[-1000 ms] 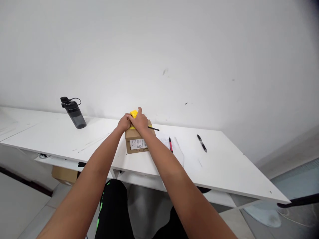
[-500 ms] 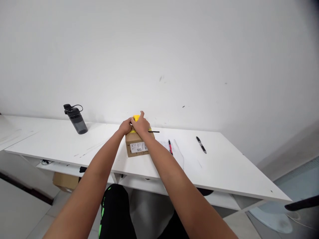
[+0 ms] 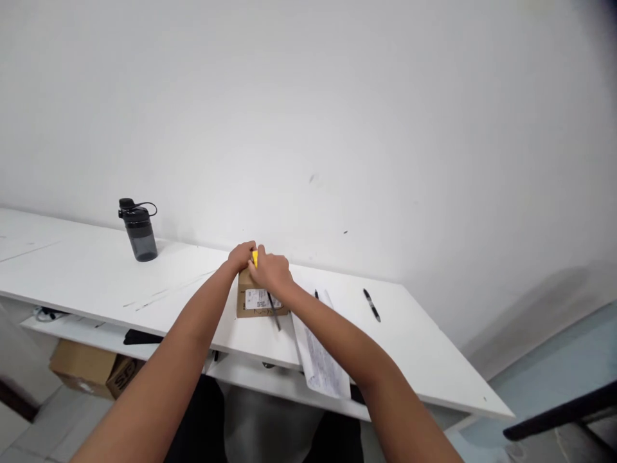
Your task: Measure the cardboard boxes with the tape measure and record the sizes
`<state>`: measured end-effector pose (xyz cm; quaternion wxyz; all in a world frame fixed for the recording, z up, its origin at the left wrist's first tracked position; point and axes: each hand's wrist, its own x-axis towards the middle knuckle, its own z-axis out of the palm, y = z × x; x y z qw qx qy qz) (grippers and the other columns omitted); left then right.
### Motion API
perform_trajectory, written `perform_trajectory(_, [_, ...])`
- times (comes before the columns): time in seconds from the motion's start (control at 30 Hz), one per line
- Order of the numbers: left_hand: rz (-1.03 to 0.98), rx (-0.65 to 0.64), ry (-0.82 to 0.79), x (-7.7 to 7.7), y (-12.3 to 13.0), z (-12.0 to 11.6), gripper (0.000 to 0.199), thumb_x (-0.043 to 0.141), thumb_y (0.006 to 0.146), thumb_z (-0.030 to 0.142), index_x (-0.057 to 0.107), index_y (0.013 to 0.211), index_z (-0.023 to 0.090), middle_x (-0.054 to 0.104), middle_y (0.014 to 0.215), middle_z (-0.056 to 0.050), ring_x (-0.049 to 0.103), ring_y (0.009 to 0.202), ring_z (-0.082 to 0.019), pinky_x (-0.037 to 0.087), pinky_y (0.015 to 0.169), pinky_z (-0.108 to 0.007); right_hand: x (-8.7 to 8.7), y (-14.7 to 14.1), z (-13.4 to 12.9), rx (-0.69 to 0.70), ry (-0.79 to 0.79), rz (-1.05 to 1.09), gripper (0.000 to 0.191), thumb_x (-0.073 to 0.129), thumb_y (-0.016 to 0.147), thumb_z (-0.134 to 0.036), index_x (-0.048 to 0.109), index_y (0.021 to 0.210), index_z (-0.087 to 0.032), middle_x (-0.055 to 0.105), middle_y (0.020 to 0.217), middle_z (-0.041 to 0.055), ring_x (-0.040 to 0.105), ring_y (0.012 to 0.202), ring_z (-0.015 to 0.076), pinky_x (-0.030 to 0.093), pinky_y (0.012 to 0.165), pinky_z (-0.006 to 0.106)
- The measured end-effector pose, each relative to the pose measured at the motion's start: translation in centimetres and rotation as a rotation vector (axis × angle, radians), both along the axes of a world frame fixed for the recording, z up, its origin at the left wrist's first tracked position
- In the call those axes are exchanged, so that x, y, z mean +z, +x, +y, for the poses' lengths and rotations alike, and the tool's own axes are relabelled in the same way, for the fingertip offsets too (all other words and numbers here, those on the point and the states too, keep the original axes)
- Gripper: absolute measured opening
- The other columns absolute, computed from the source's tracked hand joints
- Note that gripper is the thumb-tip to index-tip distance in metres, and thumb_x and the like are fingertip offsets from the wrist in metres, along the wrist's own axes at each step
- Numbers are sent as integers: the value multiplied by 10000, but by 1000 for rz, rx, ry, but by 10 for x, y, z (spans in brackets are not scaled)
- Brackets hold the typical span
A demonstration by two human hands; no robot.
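Observation:
On the white table stands a small cardboard box [image 3: 247, 308] with a white printed label facing me. My left hand [image 3: 241, 255] is closed at the box's upper back edge. Close against it, my right hand [image 3: 271, 271] is also closed. Between the two hands shows part of a yellow tape measure [image 3: 255, 258], mostly covered by fingers. A thin dark stick, like a pen [image 3: 274, 313], slants down from under my right hand in front of the box's label. Under my right forearm, a sheet of written paper [image 3: 321, 360] hangs over the table's front edge.
A dark water bottle [image 3: 141, 235] stands at the left on the table [image 3: 183, 283]. Right of the paper lies a black pen [image 3: 371, 305]. Below are a shelf and a larger cardboard box [image 3: 87, 366]; the wall [image 3: 308, 116] rises behind.
The view has shifted. The thin dark stick has swung from pointing right to pointing down toward me. The paper now hangs past the table edge. Less of the yellow tape measure shows.

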<state>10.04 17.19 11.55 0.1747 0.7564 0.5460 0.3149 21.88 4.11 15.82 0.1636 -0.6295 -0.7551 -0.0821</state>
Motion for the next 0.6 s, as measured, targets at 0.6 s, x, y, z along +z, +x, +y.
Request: perform_trajectory(0.6, [-60, 67, 1, -10, -1, 3, 88, 638, 717, 307, 717, 750, 286, 735, 856, -21, 659, 797, -222, 474, 702, -313, -13, 13, -81, -137, -84, 45, 440, 357, 948, -520, 502, 1218, -205, 715, 895, 106, 692, 749, 273, 442, 616, 332])
